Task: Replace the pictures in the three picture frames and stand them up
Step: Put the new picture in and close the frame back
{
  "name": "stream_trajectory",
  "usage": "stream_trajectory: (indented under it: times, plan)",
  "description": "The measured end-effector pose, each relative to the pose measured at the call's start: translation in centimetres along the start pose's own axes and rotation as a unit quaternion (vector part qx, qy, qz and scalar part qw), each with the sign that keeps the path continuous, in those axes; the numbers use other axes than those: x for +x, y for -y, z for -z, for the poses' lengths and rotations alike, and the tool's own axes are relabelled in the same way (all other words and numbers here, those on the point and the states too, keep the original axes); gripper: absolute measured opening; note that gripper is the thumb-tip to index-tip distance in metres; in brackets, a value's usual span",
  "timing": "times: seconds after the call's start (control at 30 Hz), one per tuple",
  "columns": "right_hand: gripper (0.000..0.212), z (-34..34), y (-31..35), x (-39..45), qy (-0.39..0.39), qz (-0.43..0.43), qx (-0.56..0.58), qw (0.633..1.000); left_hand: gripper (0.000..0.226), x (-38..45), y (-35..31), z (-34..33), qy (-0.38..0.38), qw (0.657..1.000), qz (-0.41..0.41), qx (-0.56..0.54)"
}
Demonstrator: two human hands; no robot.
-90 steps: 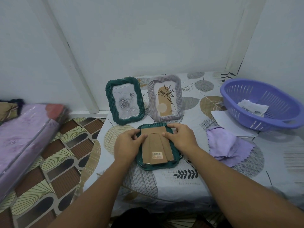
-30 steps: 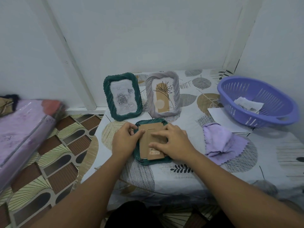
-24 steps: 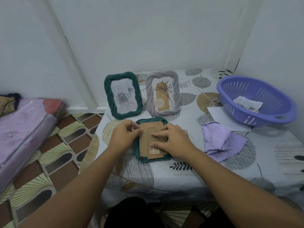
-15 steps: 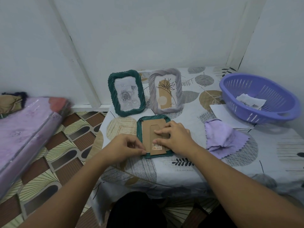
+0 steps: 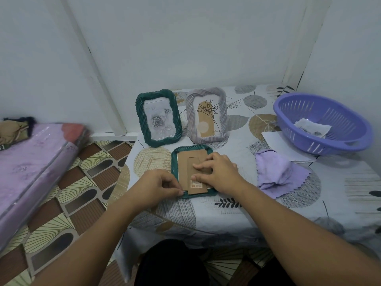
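1. The left hand (image 5: 157, 183) pinches at the near-left corner of the face-down green frame (image 5: 174, 162), thumb and forefinger closed together there. It is probably working a small retaining tab, though the tab itself is too small to make out.
2. The right hand (image 5: 218, 172) lies flat on the cardboard backing (image 5: 183, 168), fingers straight and pressing it down over the folded stand.
3. Half a second ago the left hand was already at this lower corner; a second ago it sat higher, along the frame's left edge. So it has worked down the side, which suggests the backing is being locked in tab by tab.
4. Three seconds ago both hands were at the top edge of the backing; now the right one has slid to its middle.
5. The frame lies on the table (image 5: 226, 213), just in front of the upright green frame (image 5: 158, 117) and grey frame (image 5: 206, 114).
6. With two frames standing, this third one looks close to being stood up.
7. A purple cloth (image 5: 278, 172) and purple basket (image 5: 321, 122) sit to the right.
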State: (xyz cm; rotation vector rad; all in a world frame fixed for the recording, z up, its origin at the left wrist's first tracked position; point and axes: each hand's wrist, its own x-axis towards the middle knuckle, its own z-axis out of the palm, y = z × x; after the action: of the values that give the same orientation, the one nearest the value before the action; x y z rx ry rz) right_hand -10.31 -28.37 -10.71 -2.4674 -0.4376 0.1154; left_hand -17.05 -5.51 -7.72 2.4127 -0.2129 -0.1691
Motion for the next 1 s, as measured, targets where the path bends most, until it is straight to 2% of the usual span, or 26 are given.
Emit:
stream_trajectory:
  times: [0.17,0.3,0.53,0.8,0.9,1.0]
  plan:
    - [0.047,0.1,0.1,0.0,0.002,0.0,-0.001,1.0,0.005,-1.0,0.1,-1.2,-0.047,0.988,-0.089,0.118]
    - [0.047,0.1,0.1,0.0,0.002,0.0,-0.001,1.0,0.007,-2.0,0.3,-2.8,-0.114,0.976,-0.12,0.144]
    - [0.048,0.1,0.1,0.0,0.002,-0.001,0.001,1.0,0.011,-1.8,-0.2,-4.6,-0.184,0.973,-0.046,0.133]
    - [0.049,0.2,0.1,0.1,0.003,0.001,-0.001,1.0,0.016,-1.5,-0.7,-5.4,-0.205,0.973,0.011,0.101]
    - [0.049,0.2,0.1,0.0,0.001,0.002,-0.002,1.0,0.016,-1.3,-1.0,-5.1,-0.19,0.977,0.029,0.096]
    - [0.049,0.2,0.1,0.0,0.002,0.003,0.002,1.0,0.015,-0.7,-1.1,-4.0,-0.194,0.978,0.059,0.052]
